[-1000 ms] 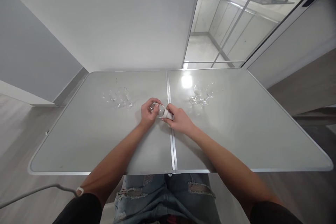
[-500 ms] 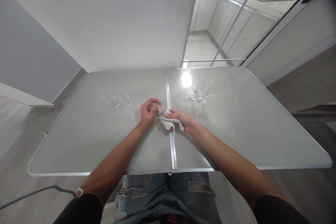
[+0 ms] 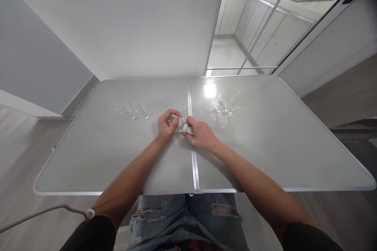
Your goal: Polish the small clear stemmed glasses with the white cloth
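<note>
My left hand [image 3: 167, 125] is wrapped round the bowl of a clear glass [image 3: 179, 124], probably a stemmed one, held over the middle of the table. A white cloth [image 3: 187, 129] is bunched against the right end of that glass. My right hand [image 3: 203, 134] grips the cloth, its fingers closed round it, so the part of the glass inside is hidden. Further back on the right stand clear stemmed glasses [image 3: 218, 111], their round feet toward me. More clear glasses [image 3: 137, 106] are at the back left, their outlines faint.
The pale table [image 3: 97, 157] has a metal seam [image 3: 194, 168] down its middle and a metal rim. Behind it rises a white wall panel [image 3: 141, 23], with a glazed door [image 3: 253, 27] to the right. A grey cable [image 3: 44, 211] runs to my left arm.
My right hand has turned over and closed more tightly, gathering the loose cloth round the glass's right end. The left hand keeps its hold on the glass.
</note>
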Available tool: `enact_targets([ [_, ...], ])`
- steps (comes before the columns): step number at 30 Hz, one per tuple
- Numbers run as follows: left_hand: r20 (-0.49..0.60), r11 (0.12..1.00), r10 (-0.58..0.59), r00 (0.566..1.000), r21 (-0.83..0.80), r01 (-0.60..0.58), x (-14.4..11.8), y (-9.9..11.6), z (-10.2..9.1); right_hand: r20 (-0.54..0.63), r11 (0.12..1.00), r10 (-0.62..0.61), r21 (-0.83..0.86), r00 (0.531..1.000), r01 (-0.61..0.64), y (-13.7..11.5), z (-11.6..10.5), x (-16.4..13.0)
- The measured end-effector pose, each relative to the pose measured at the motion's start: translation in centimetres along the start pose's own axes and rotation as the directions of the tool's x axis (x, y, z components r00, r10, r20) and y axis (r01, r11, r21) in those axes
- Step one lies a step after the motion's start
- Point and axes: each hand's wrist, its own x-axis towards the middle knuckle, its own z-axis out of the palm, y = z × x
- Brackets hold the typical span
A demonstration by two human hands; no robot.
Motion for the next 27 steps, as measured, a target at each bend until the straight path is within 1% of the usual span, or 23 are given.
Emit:
enact_targets([
  [2, 0.016, 1.0, -0.019, 1.0, -0.024, 0.019, -0.1, 0.0, 0.0, 0.069, 0.967, 0.074, 0.238, 0.995, -0.089, 0.0, -0.4, 0.1],
  [3, 0.026, 0.999, -0.026, 0.999, -0.04, 0.027, -0.1, 0.1, 0.1, 0.137, 0.914, 0.103, 0.377, 0.985, -0.149, 0.1, -0.6, 0.2],
  [5, 0.045, 0.996, -0.035, 0.998, -0.075, 0.039, -0.2, 0.2, 0.1, 0.319, 0.738, 0.112, 0.608, 0.941, -0.294, 0.1, -1.0, 0.3],
  [7, 0.056, 0.994, -0.041, 0.998, -0.099, 0.046, -0.2, 0.4, 0.1, 0.456, 0.563, 0.078, 0.714, 0.887, -0.416, 0.2, -1.2, 0.4],
  [8, 0.056, 0.994, -0.041, 0.998, -0.103, 0.047, -0.2, 0.4, 0.1, 0.477, 0.526, 0.067, 0.73, 0.877, -0.437, 0.2, -1.2, 0.4],
  [9, 0.052, 0.994, -0.04, 0.998, -0.101, 0.045, -0.2, 0.5, 0.1, 0.459, 0.537, 0.067, 0.731, 0.886, -0.42, 0.2, -1.1, 0.4],
  [10, 0.046, 0.995, -0.036, 0.998, -0.094, 0.04, -0.1, 0.5, 0.1, 0.401, 0.599, 0.08, 0.712, 0.912, -0.366, 0.3, -1.0, 0.3],
  [11, 0.038, 0.996, -0.031, 0.999, -0.082, 0.034, -0.1, 0.5, 0.1, 0.311, 0.7, 0.093, 0.655, 0.946, -0.285, 0.3, -0.9, 0.3],
  [13, 0.02, 0.999, -0.02, 1.0, -0.048, 0.021, 0.0, 0.4, 0.0, 0.112, 0.911, 0.077, 0.396, 0.991, -0.115, 0.3, -0.5, 0.1],
  [14, 0.011, 0.999, -0.017, 1.0, -0.029, 0.017, 0.1, 0.3, 0.0, 0.039, 0.971, 0.047, 0.235, 0.998, -0.055, 0.2, -0.2, 0.1],
  [15, 0.002, 1.0, -0.015, 1.0, -0.012, 0.015, 0.1, 0.3, -0.1, 0.0, 0.996, 0.013, 0.094, 1.0, -0.013, 0.2, -0.1, 0.0],
  [16, -0.008, 1.0, -0.015, 1.0, 0.001, 0.015, 0.1, 0.3, -0.1, -0.014, 1.0, -0.015, -0.004, 1.0, 0.015, 0.2, 0.1, -0.1],
  [17, -0.015, 1.0, -0.016, 1.0, 0.007, 0.016, 0.1, 0.2, -0.1, -0.015, 0.998, -0.034, -0.051, 0.999, 0.033, 0.1, 0.1, -0.1],
  [18, -0.019, 1.0, -0.018, 1.0, 0.005, 0.018, 0.1, 0.2, -0.1, -0.015, 0.998, -0.039, -0.048, 0.999, 0.038, 0.1, 0.1, -0.2],
  [19, -0.016, 1.0, -0.021, 1.0, -0.002, 0.021, 0.1, 0.2, 0.0, -0.009, 1.0, -0.027, 0.005, 1.0, 0.027, 0.0, 0.1, -0.2],
  [20, -0.006, 1.0, -0.026, 1.0, -0.015, 0.026, 0.0, 0.3, 0.0, 0.014, 0.994, 0.004, 0.107, 1.0, -0.006, 0.0, -0.1, -0.1],
  [21, 0.009, 0.999, -0.033, 0.999, -0.036, 0.034, -0.1, 0.3, 0.0, 0.066, 0.966, 0.05, 0.251, 0.997, -0.065, 0.0, -0.3, -0.1],
  [22, 0.026, 0.997, -0.042, 0.999, -0.062, 0.043, -0.1, 0.4, 0.1, 0.156, 0.9, 0.091, 0.411, 0.983, -0.149, 0.0, -0.5, 0.0],
  [23, 0.041, 0.995, -0.049, 0.998, -0.089, 0.053, -0.2, 0.4, 0.1, 0.267, 0.795, 0.112, 0.553, 0.957, -0.248, 0.2, -0.6, 0.1],
  [24, 0.053, 0.992, -0.054, 0.997, -0.11, 0.06, -0.2, 0.5, 0.2, 0.375, 0.675, 0.105, 0.653, 0.921, -0.342, 0.3, -0.8, 0.2],
  [25, 0.061, 0.991, -0.057, 0.997, -0.122, 0.064, -0.2, 0.5, 0.2, 0.455, 0.573, 0.078, 0.707, 0.887, -0.414, 0.5, -0.9, 0.3],
  [26, 0.066, 0.991, -0.056, 0.996, -0.122, 0.063, -0.2, 0.5, 0.2, 0.492, 0.518, 0.053, 0.73, 0.869, -0.446, 0.7, -0.9, 0.3],
  [27, 0.067, 0.992, -0.051, 0.996, -0.11, 0.058, -0.2, 0.5, 0.2, 0.485, 0.522, 0.047, 0.734, 0.873, -0.435, 0.8, -0.8, 0.3],
])
